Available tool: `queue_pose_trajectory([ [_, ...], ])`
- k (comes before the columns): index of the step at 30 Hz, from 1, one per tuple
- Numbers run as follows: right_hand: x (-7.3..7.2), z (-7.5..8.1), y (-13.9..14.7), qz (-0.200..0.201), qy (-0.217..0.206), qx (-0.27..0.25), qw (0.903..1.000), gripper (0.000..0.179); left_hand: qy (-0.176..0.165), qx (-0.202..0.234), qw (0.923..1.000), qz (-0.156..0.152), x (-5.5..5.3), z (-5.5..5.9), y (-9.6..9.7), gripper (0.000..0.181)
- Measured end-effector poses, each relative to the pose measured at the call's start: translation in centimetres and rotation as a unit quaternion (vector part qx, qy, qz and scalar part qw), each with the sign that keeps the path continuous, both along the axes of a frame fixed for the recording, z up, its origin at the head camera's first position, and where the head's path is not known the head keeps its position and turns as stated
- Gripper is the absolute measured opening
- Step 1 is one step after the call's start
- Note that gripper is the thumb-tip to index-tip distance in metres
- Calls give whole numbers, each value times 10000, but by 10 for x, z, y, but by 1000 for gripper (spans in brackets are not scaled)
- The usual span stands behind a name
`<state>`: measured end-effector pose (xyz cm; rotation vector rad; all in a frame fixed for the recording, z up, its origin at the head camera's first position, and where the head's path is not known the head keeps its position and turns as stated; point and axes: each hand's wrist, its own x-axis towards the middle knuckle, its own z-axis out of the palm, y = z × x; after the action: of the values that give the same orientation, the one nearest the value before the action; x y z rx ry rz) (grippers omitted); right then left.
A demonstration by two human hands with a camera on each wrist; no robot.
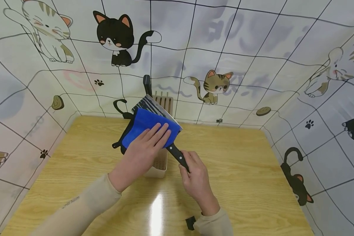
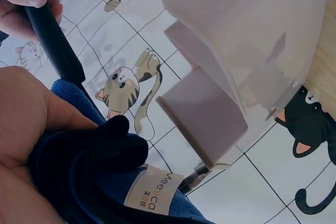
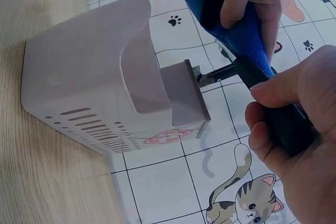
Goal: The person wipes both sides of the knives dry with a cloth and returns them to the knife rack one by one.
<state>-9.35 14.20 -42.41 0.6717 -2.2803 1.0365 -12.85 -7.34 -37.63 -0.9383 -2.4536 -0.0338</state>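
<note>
My right hand grips the black riveted handle of a cleaver, its wide shiny blade angled up and to the left. Folded over the blade is a blue cloth with black edging and a white label. My left hand pinches it there, fingers stretched along the upper face and the thumb on the underside. Part of the blade is hidden under the cloth. Below and behind stands a beige slotted knife holder, partly covered by hands and cloth in the head view.
Another black-handled tool stands up from the back of the holder. A small black piece lies beside the right sleeve on the wooden table. Cat-patterned walls enclose the back and both sides.
</note>
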Motion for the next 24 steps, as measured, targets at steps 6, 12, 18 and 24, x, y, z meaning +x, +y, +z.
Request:
queue_pose_trajectory([
  [6,0,1,-1,18,-148,-93,9998,39,9,58,10000,18,4,-1,2,64],
  [12,1,4,-2,58,-230,-247,9994,37,79,176,9998,61,2,3,-1,75],
  [18,1,5,-3,-39,-18,-418,9991,36,129,363,9992,114,2,7,-5,83],
  [24,-2,4,-5,-89,298,-486,9983,38,124,377,9991,122,6,6,-3,80],
])
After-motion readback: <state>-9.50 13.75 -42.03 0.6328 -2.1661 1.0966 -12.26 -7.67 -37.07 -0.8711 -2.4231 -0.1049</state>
